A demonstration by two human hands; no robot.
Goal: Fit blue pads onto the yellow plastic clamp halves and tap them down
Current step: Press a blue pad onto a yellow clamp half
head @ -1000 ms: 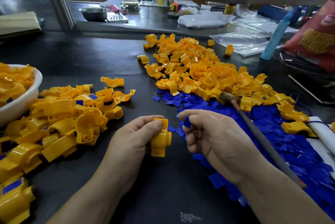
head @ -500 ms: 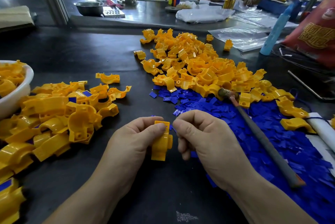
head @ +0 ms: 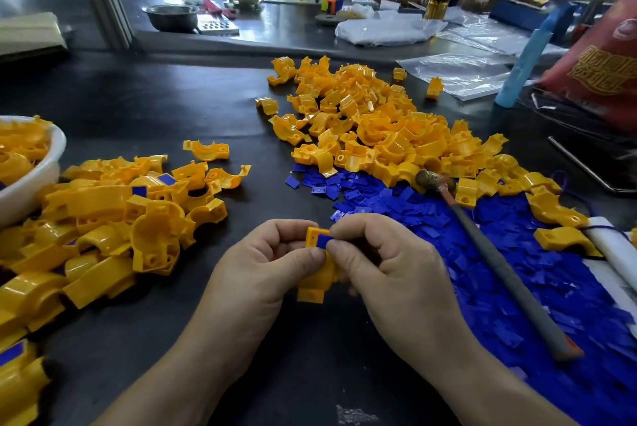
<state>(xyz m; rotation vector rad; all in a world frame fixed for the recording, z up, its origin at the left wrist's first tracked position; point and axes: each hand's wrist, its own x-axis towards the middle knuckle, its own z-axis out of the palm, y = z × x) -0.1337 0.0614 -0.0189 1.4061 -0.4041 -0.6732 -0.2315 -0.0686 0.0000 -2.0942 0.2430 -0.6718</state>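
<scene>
The fitting step is in hand. The left hand (head: pixel 262 270) grips a yellow clamp half (head: pixel 312 289) just above the counter (head: pixel 165 101), with fingers and thumb curled round it and one squared end turned up. The right hand (head: pixel 389 267) pinches a blue pad (head: pixel 323 240) between thumb and forefinger and holds it against the flat top face of that half. Both thumbs crowd the spot, so I cannot tell from here whether the pad sits fully in its seat or only lies on it.

As I read it, the pad wants pressing square into the face, and then comes the tapping. For that the right hand must let go and take up the hammer (head: pixel 499 263). It lies untouched just to the right, its head at the edge of the heap of bare halves (head: pixel 379 136) and its handle across the spread of loose pads (head: pixel 396 205). The half should be braced on the counter, pad face up, before any blow.

The clamp half looks like hard, glossy moulded plastic, a curved saddle with a small hole in its top face beside the pad. The pad is a thin, flat little rectangle, likely easy to skew. To the left lies a pile of halves (head: pixel 120 215), several of them showing blue, beside a white bowl (head: pixel 58 157) that holds more.
</scene>
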